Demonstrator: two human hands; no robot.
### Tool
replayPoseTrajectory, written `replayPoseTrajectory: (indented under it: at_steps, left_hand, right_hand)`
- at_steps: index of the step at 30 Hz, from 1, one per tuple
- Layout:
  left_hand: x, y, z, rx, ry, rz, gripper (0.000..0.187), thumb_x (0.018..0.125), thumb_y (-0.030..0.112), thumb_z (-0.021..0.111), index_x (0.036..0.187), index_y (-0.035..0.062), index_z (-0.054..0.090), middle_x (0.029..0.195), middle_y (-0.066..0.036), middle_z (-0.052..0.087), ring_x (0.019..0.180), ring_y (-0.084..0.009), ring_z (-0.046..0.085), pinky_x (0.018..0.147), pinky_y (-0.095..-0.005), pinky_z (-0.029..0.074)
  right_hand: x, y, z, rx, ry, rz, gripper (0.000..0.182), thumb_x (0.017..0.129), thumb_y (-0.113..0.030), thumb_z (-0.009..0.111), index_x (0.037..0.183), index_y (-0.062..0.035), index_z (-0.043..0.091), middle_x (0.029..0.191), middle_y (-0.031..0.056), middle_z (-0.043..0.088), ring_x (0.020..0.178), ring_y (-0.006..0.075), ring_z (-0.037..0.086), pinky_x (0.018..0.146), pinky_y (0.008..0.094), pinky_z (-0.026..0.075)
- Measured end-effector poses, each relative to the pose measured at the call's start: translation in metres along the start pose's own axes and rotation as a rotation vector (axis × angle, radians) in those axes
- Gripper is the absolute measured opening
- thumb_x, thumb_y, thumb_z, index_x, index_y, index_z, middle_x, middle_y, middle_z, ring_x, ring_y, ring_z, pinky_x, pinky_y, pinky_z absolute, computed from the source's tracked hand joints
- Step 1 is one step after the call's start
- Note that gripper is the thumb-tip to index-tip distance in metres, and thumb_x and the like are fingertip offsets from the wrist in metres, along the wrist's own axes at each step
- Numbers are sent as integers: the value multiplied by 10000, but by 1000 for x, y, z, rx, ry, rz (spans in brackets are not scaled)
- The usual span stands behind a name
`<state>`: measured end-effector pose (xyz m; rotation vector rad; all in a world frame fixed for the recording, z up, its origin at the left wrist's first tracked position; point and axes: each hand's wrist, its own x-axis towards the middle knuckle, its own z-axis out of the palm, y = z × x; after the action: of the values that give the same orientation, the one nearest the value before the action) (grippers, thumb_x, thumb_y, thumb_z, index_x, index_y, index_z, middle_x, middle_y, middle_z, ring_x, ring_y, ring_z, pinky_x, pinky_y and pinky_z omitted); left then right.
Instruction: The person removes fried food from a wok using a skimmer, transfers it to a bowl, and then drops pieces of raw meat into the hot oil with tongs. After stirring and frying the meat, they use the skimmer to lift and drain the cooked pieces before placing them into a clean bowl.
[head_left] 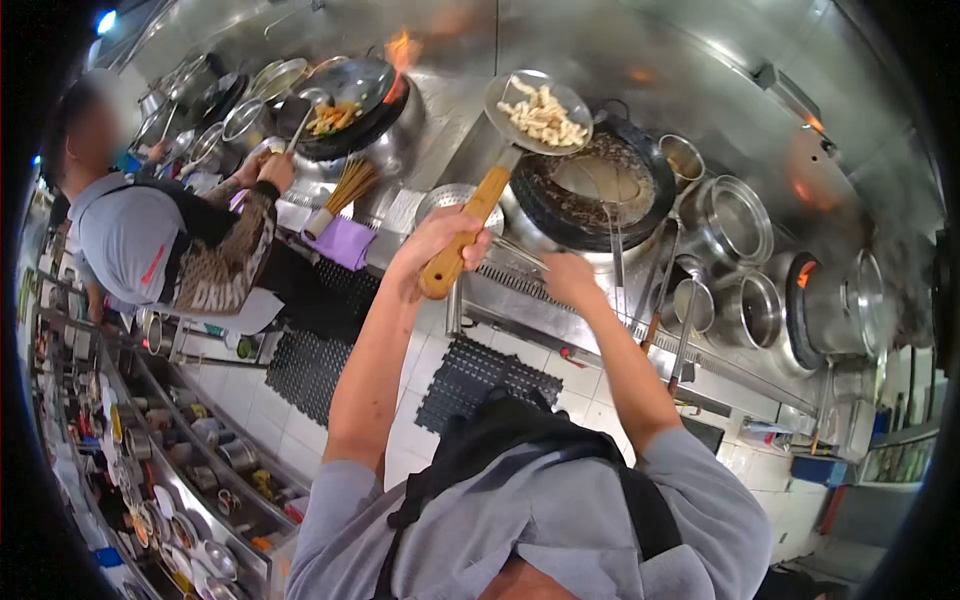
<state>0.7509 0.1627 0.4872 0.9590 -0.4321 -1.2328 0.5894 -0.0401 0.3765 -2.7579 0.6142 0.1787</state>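
My left hand [440, 252] is closed around the wooden handle of a round metal strainer [495, 98]. Pale strips of food [545, 117] lie in the strainer, which is held up at the left edge of a black wok [527, 200]. Dark liquid is in that wok, and a wire skimmer [616, 225] rests in it. My right hand [572, 281] is closed on the end of a metal handle that runs to a perforated ladle [447, 203], low over the counter left of the wok.
At left, a co-worker [135, 240] works at another wok [350, 85] with food and a flame behind it. A bamboo brush [345, 192] and purple cloth [340, 243] lie between us. Metal pots [740, 225] stand at right. Black mats [480, 385] cover part of the floor.
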Motion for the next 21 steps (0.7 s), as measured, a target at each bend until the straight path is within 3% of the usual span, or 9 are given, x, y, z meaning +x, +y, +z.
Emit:
replayPoseTrajectory:
  at_steps: [4, 5, 9, 12, 15, 21]
  left_hand:
    - [4, -10, -1, 47, 10, -4, 231, 904, 133, 568, 1093, 22, 498, 830, -62, 574, 564, -88, 490, 512, -247, 415]
    - [6, -12, 0, 47, -6, -2, 236, 903, 132, 568, 1100, 22, 497, 829, -64, 575, 562, -89, 489, 511, -248, 414]
    - [15, -27, 13, -110, -55, -19, 261, 911, 121, 593, 1138, 20, 511, 851, -67, 573, 570, -75, 495, 499, -227, 402]
    - [18, -36, 26, -169, -93, -39, 271, 919, 120, 599, 1148, 8, 507, 864, -71, 572, 578, -65, 486, 492, -225, 394]
    - [22, -47, 39, -187, -100, -34, 274, 919, 118, 599, 1148, 0, 503, 861, -76, 570, 585, -73, 486, 506, -237, 405]
    - [32, -60, 49, -74, -126, -81, 245, 907, 104, 593, 1108, 21, 479, 847, -94, 550, 599, -121, 496, 545, -278, 423]
  right_hand:
    - [-95, 33, -120, 76, 166, 97, 361, 866, -176, 589, 1213, -105, 658, 1057, 226, 687, 1000, 402, 655, 876, 494, 511]
    - [-99, 44, -139, 99, 228, 108, 412, 868, -186, 588, 1268, -101, 639, 1066, 233, 680, 1007, 412, 646, 882, 484, 504]
    - [-53, 73, -183, 5, 501, 24, 333, 865, -192, 588, 1156, -45, 657, 1071, 231, 682, 1068, 412, 629, 921, 501, 494]
    - [-21, 97, -205, -114, 344, 195, 308, 839, -191, 609, 1086, -15, 662, 1079, 224, 686, 1078, 414, 631, 925, 502, 498]
    - [-7, 112, -207, -171, 266, 318, 346, 836, -225, 619, 1121, -40, 682, 1102, 225, 681, 1097, 396, 627, 948, 479, 487]
    - [16, 94, -209, -190, 371, 305, 290, 813, -157, 611, 1081, -110, 710, 1070, 182, 701, 1048, 361, 660, 911, 484, 512]
